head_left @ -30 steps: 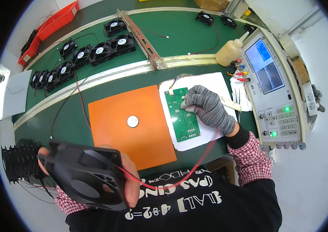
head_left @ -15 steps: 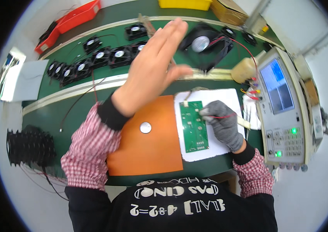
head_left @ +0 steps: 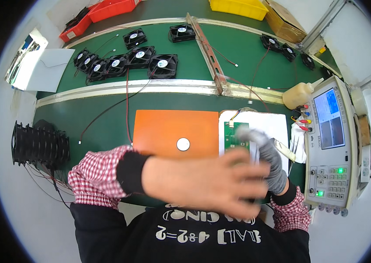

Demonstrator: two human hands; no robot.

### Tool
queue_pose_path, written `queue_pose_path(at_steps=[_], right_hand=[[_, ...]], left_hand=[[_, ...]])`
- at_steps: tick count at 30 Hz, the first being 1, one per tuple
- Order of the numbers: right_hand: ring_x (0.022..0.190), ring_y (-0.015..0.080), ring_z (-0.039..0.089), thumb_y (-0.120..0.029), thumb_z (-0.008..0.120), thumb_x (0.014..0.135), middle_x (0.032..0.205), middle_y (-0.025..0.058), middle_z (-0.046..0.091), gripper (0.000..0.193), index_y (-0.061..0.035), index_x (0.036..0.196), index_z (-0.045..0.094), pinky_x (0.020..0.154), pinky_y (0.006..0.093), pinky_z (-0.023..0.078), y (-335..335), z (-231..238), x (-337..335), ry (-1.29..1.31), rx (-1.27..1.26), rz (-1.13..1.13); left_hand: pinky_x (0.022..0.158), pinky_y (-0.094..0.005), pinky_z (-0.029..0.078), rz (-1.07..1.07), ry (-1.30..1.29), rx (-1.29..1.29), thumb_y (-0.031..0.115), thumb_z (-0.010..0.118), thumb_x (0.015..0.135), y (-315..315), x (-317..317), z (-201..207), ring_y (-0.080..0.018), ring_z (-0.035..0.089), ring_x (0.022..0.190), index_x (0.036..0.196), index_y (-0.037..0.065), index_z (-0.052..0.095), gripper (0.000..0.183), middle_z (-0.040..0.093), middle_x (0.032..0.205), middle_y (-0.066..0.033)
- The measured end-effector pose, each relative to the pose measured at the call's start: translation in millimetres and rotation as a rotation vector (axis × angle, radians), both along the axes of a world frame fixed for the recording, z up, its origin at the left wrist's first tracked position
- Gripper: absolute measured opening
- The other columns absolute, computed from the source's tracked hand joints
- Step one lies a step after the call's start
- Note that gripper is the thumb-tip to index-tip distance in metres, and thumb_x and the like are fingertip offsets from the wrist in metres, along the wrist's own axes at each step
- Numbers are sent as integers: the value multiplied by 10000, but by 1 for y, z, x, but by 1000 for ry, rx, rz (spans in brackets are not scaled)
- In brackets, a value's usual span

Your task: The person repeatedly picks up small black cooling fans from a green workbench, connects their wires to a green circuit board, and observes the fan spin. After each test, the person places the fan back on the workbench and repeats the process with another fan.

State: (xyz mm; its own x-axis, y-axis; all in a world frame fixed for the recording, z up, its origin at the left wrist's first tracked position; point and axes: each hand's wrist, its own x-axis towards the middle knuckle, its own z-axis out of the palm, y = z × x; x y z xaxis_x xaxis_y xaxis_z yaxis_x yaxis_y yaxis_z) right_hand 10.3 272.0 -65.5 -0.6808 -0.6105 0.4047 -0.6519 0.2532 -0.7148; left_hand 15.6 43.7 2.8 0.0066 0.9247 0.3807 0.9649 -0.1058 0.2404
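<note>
My bare left hand (head_left: 220,182), blurred by motion, reaches across to the right with its fingers spread, and I see nothing held in it. It covers the lower part of a green circuit board (head_left: 230,139) lying on a white pad (head_left: 267,122). Over the board's right side is my right hand (head_left: 269,160) in a grey knitted glove. Its fingertips are smeared, and the left fingers partly hide it. A white connector (head_left: 232,124) with coloured wires sits at the board's top edge.
An orange mat (head_left: 163,131) bears a white disc (head_left: 183,144). Black fans (head_left: 162,64) line the green shelf; more fans (head_left: 41,147) are stacked at left. A metal bar (head_left: 207,52) crosses the shelf. A tester (head_left: 330,144), squeeze bottle (head_left: 298,94) and tweezers (head_left: 294,149) stand or lie right.
My left hand has swung down and right from above the shelf to the board. The large blurred fan beyond it is gone from there. A red wire no longer shows at my right fingers.
</note>
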Motion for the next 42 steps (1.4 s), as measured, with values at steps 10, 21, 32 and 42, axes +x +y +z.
queue_pose_path(at_steps=[10,21,32,42], right_hand=[[787,277,571,-64,714,757,831,78,559,180,-73,937,716,701,372,488,15,-9,-25,215,253,-407],[817,202,619,-13,728,751,863,79,616,127,-20,875,703,770,319,512,9,-31,-16,-252,4,-328],[822,208,607,15,753,708,852,78,604,155,2,851,696,774,318,508,7,-31,-19,-238,59,-330],[866,229,611,12,759,697,868,86,601,153,-5,835,693,805,332,514,12,-31,-16,-152,26,-324]], left_hand=[[990,-441,438,1137,677,-187,-72,579,690,-111,-35,13,-375,452,1268,1099,84,593,438,473,1360,-157],[1003,-402,427,933,-136,48,50,659,761,-91,-19,-50,-360,537,1151,1245,62,550,496,494,1336,-185],[945,-439,381,949,-203,-48,315,880,572,-55,5,-64,-370,469,1104,1364,-21,414,978,499,1194,-187],[677,-316,489,439,-1101,594,410,543,939,-66,59,5,-219,614,824,1153,23,619,448,646,1036,-150]])
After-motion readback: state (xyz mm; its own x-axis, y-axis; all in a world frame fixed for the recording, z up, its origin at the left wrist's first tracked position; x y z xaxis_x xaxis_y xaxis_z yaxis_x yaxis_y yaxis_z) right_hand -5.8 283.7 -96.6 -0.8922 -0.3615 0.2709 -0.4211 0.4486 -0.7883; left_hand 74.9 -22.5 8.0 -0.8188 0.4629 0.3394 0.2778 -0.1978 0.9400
